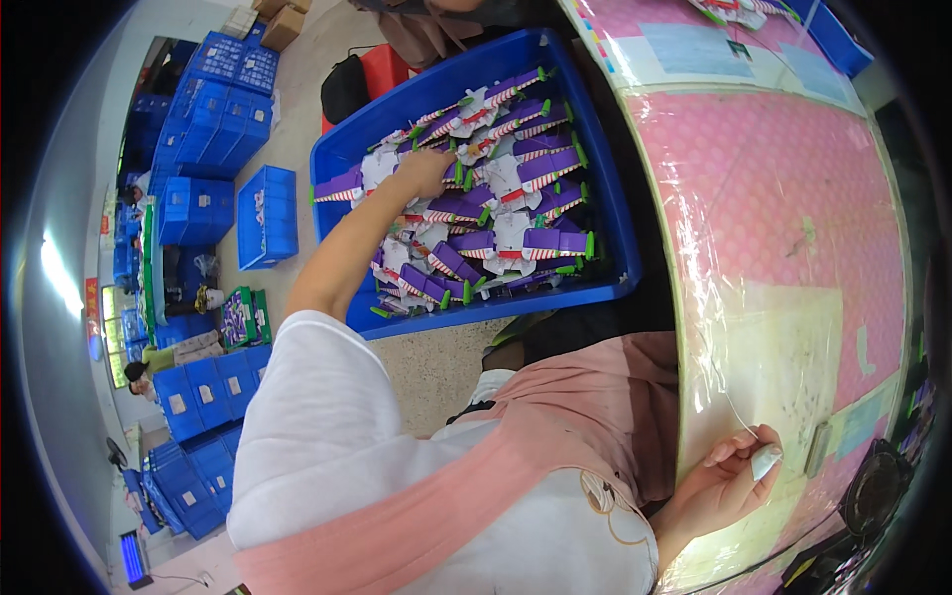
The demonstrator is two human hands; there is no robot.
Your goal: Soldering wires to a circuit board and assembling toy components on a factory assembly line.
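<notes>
My left hand [426, 174] reaches down into a large blue bin [476, 319], its fingers bent around the edge of a winged toy part [379, 171]. The bin is heaped with such parts, each with a white middle, purple wings, red-and-white striped edges and green tips. Part of my left fingers is hidden among them. At the lower right, my right hand [729, 481] rests palm up by the table edge, fingers curled. A small white piece [766, 462] shows at its fingertips; its kind is unclear. A thin pale strand [737, 409] runs up from this hand.
A worktable [764, 178] with a pink, clear-covered top stands to the right. Blue crates [223, 119] are stacked at the left, with one low blue crate [268, 218] on the floor. Behind the bin are a black-and-red object [345, 89] and another person's clothing [421, 35].
</notes>
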